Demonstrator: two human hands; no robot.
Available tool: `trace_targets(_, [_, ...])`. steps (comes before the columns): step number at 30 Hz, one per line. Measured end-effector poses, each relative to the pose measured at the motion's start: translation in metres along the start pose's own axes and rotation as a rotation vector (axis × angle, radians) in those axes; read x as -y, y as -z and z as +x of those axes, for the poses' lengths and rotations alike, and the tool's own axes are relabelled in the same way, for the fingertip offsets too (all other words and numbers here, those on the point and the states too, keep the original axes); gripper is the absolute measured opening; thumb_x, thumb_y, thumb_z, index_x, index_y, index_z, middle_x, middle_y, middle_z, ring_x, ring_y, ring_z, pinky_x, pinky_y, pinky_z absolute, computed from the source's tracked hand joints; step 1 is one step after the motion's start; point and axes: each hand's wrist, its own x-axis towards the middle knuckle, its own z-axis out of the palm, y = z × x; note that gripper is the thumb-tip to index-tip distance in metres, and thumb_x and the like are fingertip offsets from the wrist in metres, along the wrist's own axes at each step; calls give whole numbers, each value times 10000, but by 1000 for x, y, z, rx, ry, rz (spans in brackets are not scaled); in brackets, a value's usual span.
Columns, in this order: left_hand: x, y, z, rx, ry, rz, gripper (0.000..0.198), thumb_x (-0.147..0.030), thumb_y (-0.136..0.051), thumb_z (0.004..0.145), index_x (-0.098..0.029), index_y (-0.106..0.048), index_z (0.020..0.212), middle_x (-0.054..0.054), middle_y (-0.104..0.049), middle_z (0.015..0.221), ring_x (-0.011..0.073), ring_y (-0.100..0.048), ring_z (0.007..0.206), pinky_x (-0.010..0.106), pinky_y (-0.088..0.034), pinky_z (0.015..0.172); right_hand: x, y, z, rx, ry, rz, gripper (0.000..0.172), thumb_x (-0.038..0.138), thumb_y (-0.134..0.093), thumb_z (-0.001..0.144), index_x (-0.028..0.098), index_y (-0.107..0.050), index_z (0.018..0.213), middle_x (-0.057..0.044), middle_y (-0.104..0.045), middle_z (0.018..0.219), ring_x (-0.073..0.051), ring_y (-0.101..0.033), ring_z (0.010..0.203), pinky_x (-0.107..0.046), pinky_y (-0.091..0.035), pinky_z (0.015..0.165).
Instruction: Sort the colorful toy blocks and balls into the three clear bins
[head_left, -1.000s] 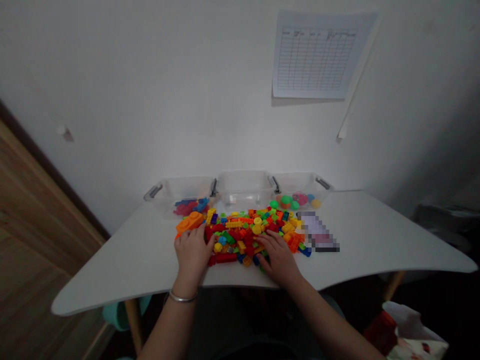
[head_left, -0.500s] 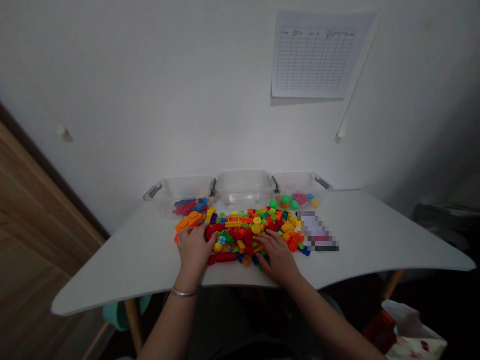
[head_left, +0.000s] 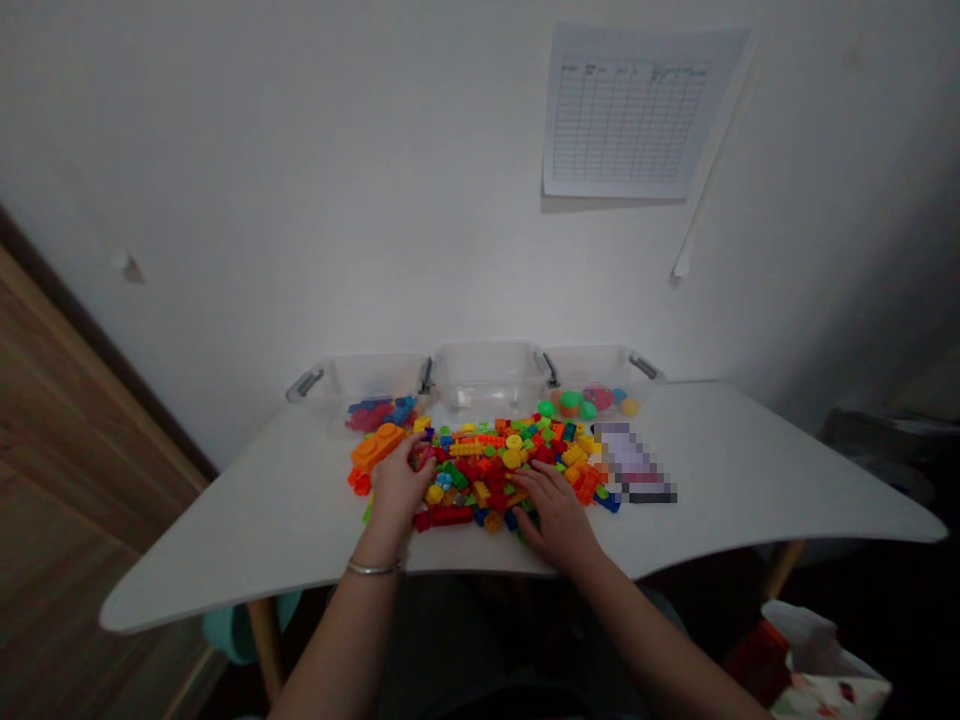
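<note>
A heap of colourful plastic toy bricks [head_left: 469, 449] lies on the white table. My left hand [head_left: 397, 488] is at the heap's left side, thumb and fingers curled around a small pink-red piece [head_left: 424, 456] whose exact shape is unclear. Beside those fingers is a large orange brick [head_left: 377, 447]. My right hand [head_left: 559, 515] rests on the heap's right front with its fingers spread and nothing visibly held. Red bricks [head_left: 496, 485] lie just left of its fingertips, and a long red piece [head_left: 452, 515] sits at the front.
Behind the heap stand three clear bins: the left bin [head_left: 367, 375] holds blue and pink pieces, the middle bin [head_left: 487, 365] shows no contents, the right bin [head_left: 600, 362] holds round coloured pieces. A pixelated phone-like object [head_left: 634, 460] lies right of the heap.
My left hand has shifted slightly right, off the large orange brick, and its fingers now curl around a pink-red piece. My right hand has stayed nearly still.
</note>
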Motion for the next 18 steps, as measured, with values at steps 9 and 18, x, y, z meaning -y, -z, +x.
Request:
trace_targets(9, [-5,-3,5,-130,13,-689,638,-319,-688,717,-213,-516,1322,48,-653,1019,122,-601,755,283,-545,722,1,1,0,-10,3,-4,387,237,-544,860,175,-597,1238,-91,-647,1236,-269,-479,1255,-472,-418,1074])
trace_targets(18, [-24,11,3,-405,98,-998,492,-353,-715,717,-194,-614,1171,15,-634,914,95,-601,741,225,-512,694,1,1,0,-4,-2,-10,365,228,-550,853,176,-621,1207,-95,-649,1232,-276,-473,1261,-476,-422,1069])
